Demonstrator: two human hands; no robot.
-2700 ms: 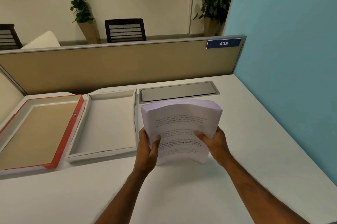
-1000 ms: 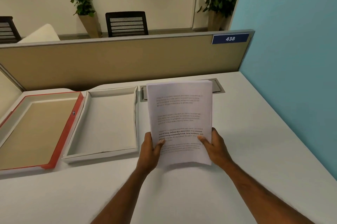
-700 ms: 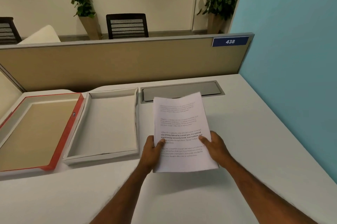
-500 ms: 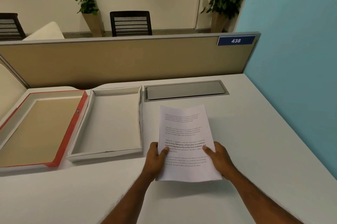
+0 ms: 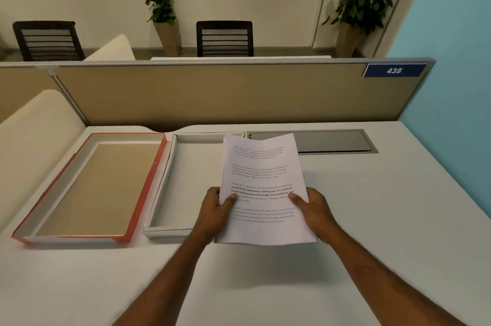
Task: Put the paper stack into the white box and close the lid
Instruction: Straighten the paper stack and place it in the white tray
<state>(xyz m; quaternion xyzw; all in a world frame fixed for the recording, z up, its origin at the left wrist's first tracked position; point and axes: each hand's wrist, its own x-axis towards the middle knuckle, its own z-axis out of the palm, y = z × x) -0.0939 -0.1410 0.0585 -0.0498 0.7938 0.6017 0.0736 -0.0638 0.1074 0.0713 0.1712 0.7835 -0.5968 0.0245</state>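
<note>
Both hands pinched the paper stack [image 5: 261,182] at its side edges, left hand [image 5: 215,208] and right hand [image 5: 313,208] thumbs on top, holding it partly over the open white box [image 5: 170,193]

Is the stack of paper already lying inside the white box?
No, both hands, left hand and right hand, hold the paper stack up, its left edge only overlapping the white box.

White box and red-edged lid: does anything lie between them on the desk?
Nothing. In the head view the white box and the red-edged lid sit side by side, with only a narrow strip of bare desk between them.
</note>
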